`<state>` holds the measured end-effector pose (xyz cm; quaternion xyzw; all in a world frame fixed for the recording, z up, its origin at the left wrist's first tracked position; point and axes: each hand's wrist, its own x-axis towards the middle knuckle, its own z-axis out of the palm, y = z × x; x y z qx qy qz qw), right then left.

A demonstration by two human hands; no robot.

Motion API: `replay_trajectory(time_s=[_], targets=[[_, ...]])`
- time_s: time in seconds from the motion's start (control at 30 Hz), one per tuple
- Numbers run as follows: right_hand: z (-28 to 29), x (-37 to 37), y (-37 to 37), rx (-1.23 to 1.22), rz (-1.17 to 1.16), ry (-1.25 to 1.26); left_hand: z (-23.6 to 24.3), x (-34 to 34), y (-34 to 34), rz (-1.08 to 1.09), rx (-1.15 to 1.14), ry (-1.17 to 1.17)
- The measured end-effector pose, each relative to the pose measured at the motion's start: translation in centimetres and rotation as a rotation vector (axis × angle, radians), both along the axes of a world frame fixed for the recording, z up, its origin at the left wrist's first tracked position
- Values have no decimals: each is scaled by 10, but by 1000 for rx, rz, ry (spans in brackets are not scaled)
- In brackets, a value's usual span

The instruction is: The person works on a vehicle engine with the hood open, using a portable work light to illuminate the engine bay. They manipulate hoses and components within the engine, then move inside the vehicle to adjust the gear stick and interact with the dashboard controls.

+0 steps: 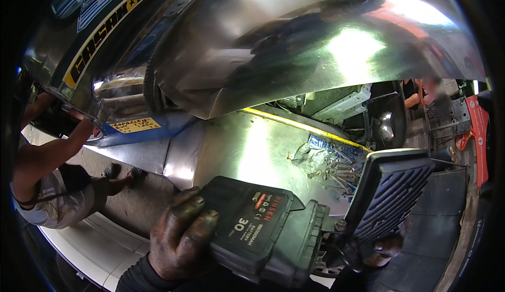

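My left hand (184, 237) grips the near left side of a black battery pack (247, 221), fingers curled over its edge. The pack is seated against a grey-black base (310, 234). A knob joins that base to a black rectangular panel (392, 197) with slanting ribs across its face, like the finned back of a work light. My right hand (386, 250) holds the panel low down; most of its fingers are hidden behind it. A dark loop hangs near the joint. Both hands look dirty, and the device is held up in front of me, above a metal surface.
Several spanners (342, 173) lie heaped on the shiny metal surface (231, 150) ahead. Overhead curves a large polished metal body panel (263, 60). At the left a person (58, 187) reaches under it, beside a white car (100, 250). Another person sits at the far right.
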<state>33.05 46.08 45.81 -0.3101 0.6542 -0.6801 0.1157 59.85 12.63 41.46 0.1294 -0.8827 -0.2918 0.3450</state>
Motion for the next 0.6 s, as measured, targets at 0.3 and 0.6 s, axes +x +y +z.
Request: replay_trajectory(time_s=[0.3, 0.6], targets=[[-2, -24, -41, 57, -3, 141, -6, 10, 22, 60, 36, -37], [-101, -120, -21, 723, -124, -236, -29, 3, 39, 165, 106, -127]])
